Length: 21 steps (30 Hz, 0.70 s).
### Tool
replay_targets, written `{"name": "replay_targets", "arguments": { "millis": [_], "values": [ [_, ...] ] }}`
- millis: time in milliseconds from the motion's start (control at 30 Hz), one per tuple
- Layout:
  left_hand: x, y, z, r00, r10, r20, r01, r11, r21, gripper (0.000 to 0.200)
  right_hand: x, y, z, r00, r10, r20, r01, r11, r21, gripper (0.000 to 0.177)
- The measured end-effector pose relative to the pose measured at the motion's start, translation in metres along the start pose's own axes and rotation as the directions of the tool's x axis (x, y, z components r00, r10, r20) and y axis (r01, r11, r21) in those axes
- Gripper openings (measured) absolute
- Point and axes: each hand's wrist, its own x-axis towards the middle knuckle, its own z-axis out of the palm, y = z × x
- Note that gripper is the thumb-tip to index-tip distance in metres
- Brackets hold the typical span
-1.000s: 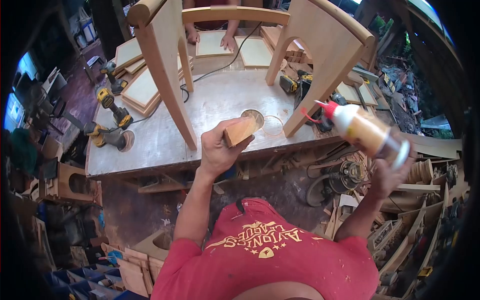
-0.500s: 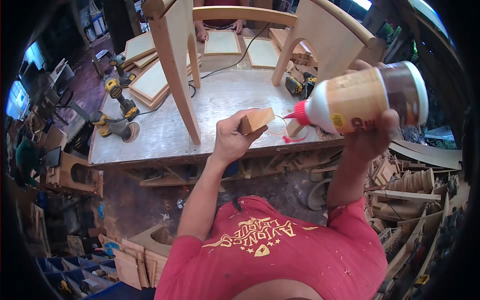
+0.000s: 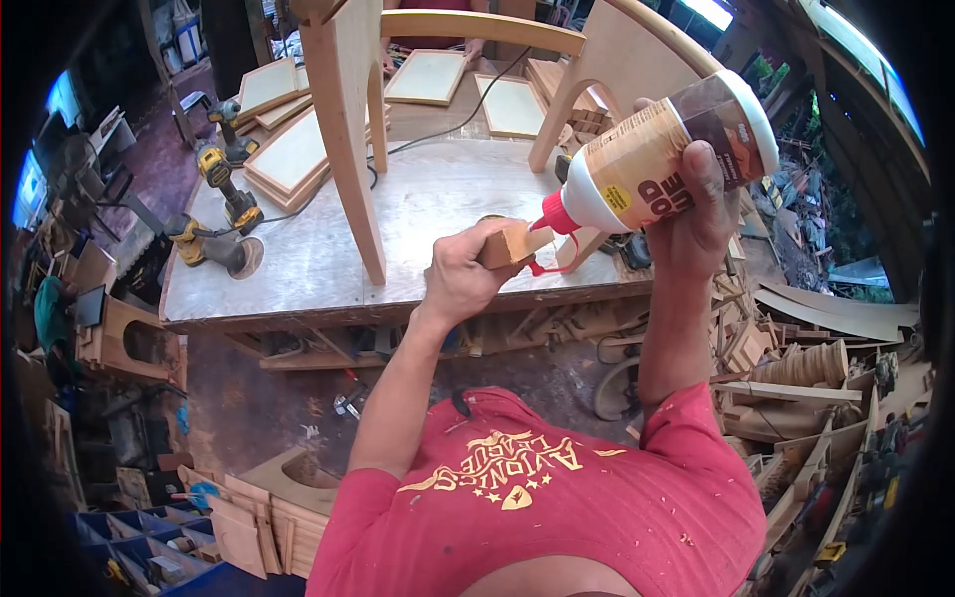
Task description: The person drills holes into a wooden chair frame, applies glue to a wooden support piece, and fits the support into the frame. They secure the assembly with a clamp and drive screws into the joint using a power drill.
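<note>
My left hand (image 3: 464, 271) grips a short wooden block (image 3: 504, 248), its pale end turned up and to the right. In my right hand (image 3: 698, 214) is a large wood glue bottle (image 3: 642, 164), tilted down to the left, with a brown and tan label. The bottle's red nozzle (image 3: 549, 215) is right at the end of the block, and a red cap hangs from a loop below it. Just beyond my hands, a wooden frame with tall legs (image 3: 348, 149) and arched side panels stands on the workbench (image 3: 298, 289).
Several cordless drills (image 3: 227, 189) sit at the bench's left. Framed panels (image 3: 290, 154) are stacked behind them, and a black cable (image 3: 438, 139) crosses the bench. Another person's hand (image 3: 474, 50) is at the far side. Wood scraps (image 3: 796, 378) fill the right side.
The glue bottle has moved left and tipped more steeply, bringing its nozzle to the block's end. Across the bench, the other person's panel has shifted and turned.
</note>
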Motion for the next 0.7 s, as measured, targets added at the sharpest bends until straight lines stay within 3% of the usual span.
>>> {"name": "replay_targets", "arguments": {
  "millis": [100,200,500,700],
  "values": [
    [-0.001,-0.003,0.001,1.0,0.004,-0.017,-0.004,1.0,0.015,0.036,0.004,0.002,-0.01,0.991,0.127,-0.029,-0.124,0.987,0.098,0.052],
    [-0.003,-0.012,0.003,0.998,0.032,-0.059,-0.03,0.999,0.035,0.04,0.008,-0.008,-0.008,0.969,0.247,0.008,-0.237,0.917,0.321,0.051],
    [-0.01,-0.008,0.008,0.996,0.085,-0.022,-0.084,0.995,0.049,0.04,0.013,0.01,-0.016,0.958,0.285,0.033,-0.284,0.927,0.244,0.04],
    [-0.013,-0.007,0.01,0.996,0.086,0.004,-0.086,0.995,0.059,0.042,0.007,0.013,-0.002,0.95,0.307,-0.061,-0.288,0.933,0.215,0.04]
  ]
}}
